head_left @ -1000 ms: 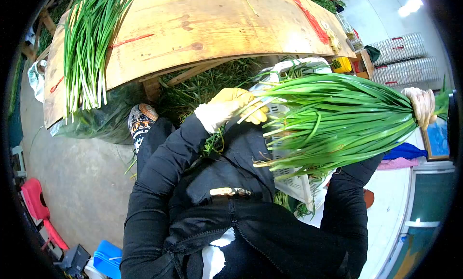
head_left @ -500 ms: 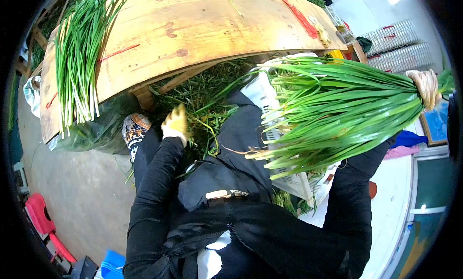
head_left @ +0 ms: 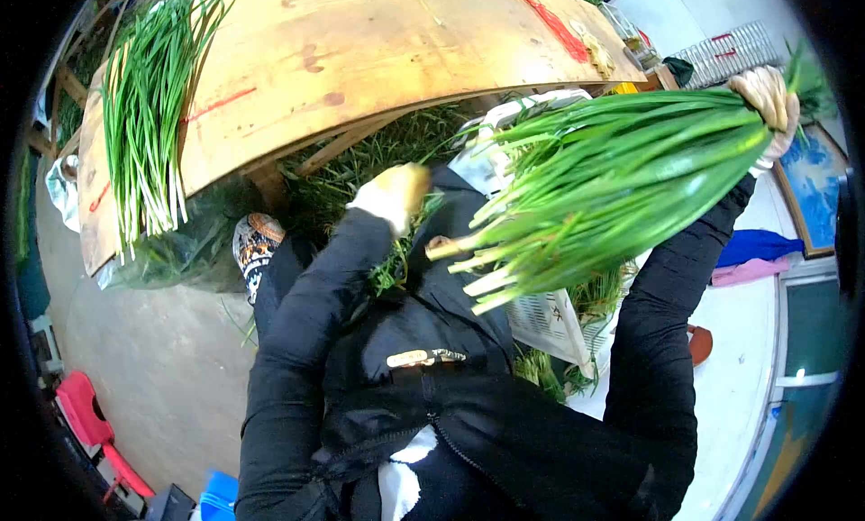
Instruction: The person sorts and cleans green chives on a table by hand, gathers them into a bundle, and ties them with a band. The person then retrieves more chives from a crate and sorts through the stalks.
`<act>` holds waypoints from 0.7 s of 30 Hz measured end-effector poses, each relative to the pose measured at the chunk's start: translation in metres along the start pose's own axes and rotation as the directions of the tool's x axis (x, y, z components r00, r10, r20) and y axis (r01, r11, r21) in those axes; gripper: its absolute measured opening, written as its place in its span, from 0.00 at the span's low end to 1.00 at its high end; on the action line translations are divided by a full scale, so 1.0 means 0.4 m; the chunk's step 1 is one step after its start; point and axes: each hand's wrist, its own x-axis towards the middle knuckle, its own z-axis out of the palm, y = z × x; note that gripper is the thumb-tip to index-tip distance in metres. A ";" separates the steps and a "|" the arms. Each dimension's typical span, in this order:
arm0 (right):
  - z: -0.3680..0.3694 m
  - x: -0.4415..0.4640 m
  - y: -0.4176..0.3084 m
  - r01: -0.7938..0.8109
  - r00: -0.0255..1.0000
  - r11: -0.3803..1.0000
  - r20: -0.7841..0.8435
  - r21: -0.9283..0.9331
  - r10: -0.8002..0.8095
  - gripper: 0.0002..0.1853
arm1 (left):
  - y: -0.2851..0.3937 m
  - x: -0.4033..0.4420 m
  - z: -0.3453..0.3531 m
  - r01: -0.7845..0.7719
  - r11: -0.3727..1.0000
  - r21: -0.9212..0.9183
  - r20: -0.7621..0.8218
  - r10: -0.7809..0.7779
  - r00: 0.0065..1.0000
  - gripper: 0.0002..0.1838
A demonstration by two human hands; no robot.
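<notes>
At the upper right, my right hand (head_left: 766, 102), in a pale glove, is closed round one end of a large bunch of long green leaves (head_left: 622, 178). The bunch fans out leftward, its pale stem ends hanging over my lap and a white crate (head_left: 550, 327). My left hand (head_left: 394, 195), in a yellow and white glove, is raised left of the stem ends, apart from them; motion smears its fingers, so their pose is unclear. Another green bunch (head_left: 149, 115) lies on the left end of the wooden table (head_left: 333, 48).
Red ties (head_left: 554, 23) lie on the table's right part. Loose greens (head_left: 347, 174) heap beneath it, beside a clear plastic bag (head_left: 194, 242). Wire racks (head_left: 725, 57) stand at the upper right. A red object (head_left: 84, 408) and a blue container (head_left: 219, 497) are at the lower left.
The bunch's stem ends have swung left and down, and my right hand has risen slightly, still gripping it. My left hand went down to the left, then came back up toward the stems.
</notes>
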 end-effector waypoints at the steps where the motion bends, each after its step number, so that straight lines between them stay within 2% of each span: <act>1: -0.008 0.002 -0.008 -0.009 1.000 1.000 -0.017 -0.021 0.008 0.15 | -0.029 -0.027 -0.041 -0.053 0.985 0.162 0.200 0.020 0.980 0.14; 2: -0.023 0.008 -0.014 -0.026 0.998 0.997 -0.055 -0.072 0.022 0.12 | -0.009 -0.052 -0.098 0.048 0.991 0.129 0.142 -0.066 0.988 0.18; 3: -0.039 0.015 -0.015 -0.041 0.995 0.992 -0.092 -0.120 0.030 0.10 | 0.002 -0.063 -0.127 -0.052 0.998 -0.033 -0.219 0.044 0.975 0.17; 4: -0.043 0.028 0.008 -0.005 0.982 0.940 -0.179 -0.341 -0.060 0.08 | 0.028 -0.056 -0.178 -0.162 0.949 -0.269 -0.368 0.054 0.928 0.21; 5: -0.030 0.045 0.052 0.006 0.955 0.838 -0.246 -0.546 -0.166 0.11 | 0.116 -0.070 -0.254 -0.321 0.721 -0.614 -0.441 0.023 0.897 0.29; 6: 0.030 0.067 0.106 -0.001 0.963 0.768 -0.207 -0.641 -0.172 0.09 | 0.171 -0.076 -0.307 -0.419 0.676 -0.606 -0.507 0.077 0.858 0.34; 7: 0.112 0.092 0.158 -0.003 0.970 0.686 -0.168 -0.727 -0.173 0.09 | 0.227 -0.075 -0.355 -0.496 0.714 -0.495 -0.565 0.169 0.808 0.40; 8: 0.202 0.100 0.205 -0.079 0.941 0.738 -0.295 -0.670 -0.167 0.08 | 0.285 -0.071 -0.394 -0.539 0.765 -0.352 -0.589 0.266 0.763 0.46; 9: 0.188 0.118 0.216 0.071 0.974 0.572 -0.068 -0.817 -0.218 0.08 | 0.346 -0.065 -0.422 -0.563 0.782 -0.268 -0.568 0.343 0.748 0.52; 10: 0.175 0.136 0.226 0.256 0.953 0.392 0.163 -0.884 -0.256 0.09 | 0.425 -0.063 -0.449 -0.568 0.675 -0.471 -0.422 0.394 0.817 0.42; 12: 0.201 0.157 0.262 0.330 0.932 0.259 0.271 -0.908 -0.240 0.12 | 0.466 -0.020 -0.401 -0.659 0.678 -0.325 -0.607 0.385 0.695 0.42; 14: 0.233 0.173 0.303 0.328 0.940 0.238 0.290 -0.914 -0.181 0.15 | 0.479 0.009 -0.369 -0.686 0.698 -0.206 -0.741 0.347 0.575 0.39; 15: 0.249 0.180 0.317 0.330 0.941 0.236 0.301 -0.914 -0.152 0.17 | 0.452 0.010 -0.374 -0.674 0.705 -0.220 -0.762 0.307 0.570 0.36; 19: 0.282 0.200 0.335 0.329 0.941 0.270 0.336 -0.905 -0.022 0.23 | 0.329 0.002 -0.442 -0.573 0.659 -0.487 -0.741 0.036 0.671 0.26; 21: 0.278 0.202 0.324 0.336 0.932 0.287 0.361 -0.897 0.039 0.27 | 0.273 -0.014 -0.493 -0.539 0.609 -0.582 -0.726 -0.090 0.682 0.21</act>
